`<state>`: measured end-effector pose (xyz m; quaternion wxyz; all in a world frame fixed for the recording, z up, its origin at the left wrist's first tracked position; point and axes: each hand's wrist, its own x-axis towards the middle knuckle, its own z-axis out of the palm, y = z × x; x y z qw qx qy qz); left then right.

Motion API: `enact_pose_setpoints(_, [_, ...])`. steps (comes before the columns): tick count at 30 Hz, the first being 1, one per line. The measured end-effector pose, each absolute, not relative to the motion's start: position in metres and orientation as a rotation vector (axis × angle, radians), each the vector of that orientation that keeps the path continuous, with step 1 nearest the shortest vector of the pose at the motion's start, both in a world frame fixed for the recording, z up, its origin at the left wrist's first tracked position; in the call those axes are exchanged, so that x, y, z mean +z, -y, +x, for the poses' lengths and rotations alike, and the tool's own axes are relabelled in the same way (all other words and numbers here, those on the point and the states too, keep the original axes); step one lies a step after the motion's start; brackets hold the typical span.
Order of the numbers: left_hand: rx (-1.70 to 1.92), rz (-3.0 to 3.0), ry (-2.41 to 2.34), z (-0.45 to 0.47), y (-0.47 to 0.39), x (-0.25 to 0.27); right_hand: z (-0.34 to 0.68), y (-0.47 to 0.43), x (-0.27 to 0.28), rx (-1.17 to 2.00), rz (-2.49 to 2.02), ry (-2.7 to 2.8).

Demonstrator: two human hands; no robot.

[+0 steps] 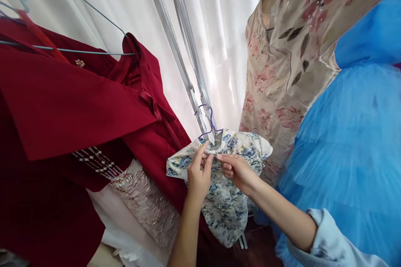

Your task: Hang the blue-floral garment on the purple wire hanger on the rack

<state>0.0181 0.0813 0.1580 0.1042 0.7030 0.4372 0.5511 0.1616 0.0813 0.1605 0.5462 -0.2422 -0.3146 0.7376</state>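
A small white blouse [227,208] with blue flowers hangs from a purple wire hanger [212,123] in the middle of the view. My left hand [199,173] pinches the front of its neckline just under the collar. Close beside it, my right hand [234,169] pinches the same neckline edge between thumb and forefinger. The fingertips of both hands nearly meet there. Any button or fastening between them is too small to make out.
Dark red garments [78,104] hang at left on a light blue hanger [94,7], with a beaded pink dress [150,204] beneath. A beige floral dress [272,87] and a blue tulle dress [347,146] hang at right. Metal poles [178,37] stand before a white curtain [216,29].
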Motion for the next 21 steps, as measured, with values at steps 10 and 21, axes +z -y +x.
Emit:
enact_pose_setpoints(10, [1.814, 2.041, -1.305, 0.036, -0.084, 0.178, 0.159, -0.097, 0.147, 1.266, -0.828, 1.080])
enact_pose_setpoints(21, [2.376, 1.143, -1.239, -0.050, -0.113, 0.181, 0.170, -0.073, 0.050, 1.473, -0.937, 1.229])
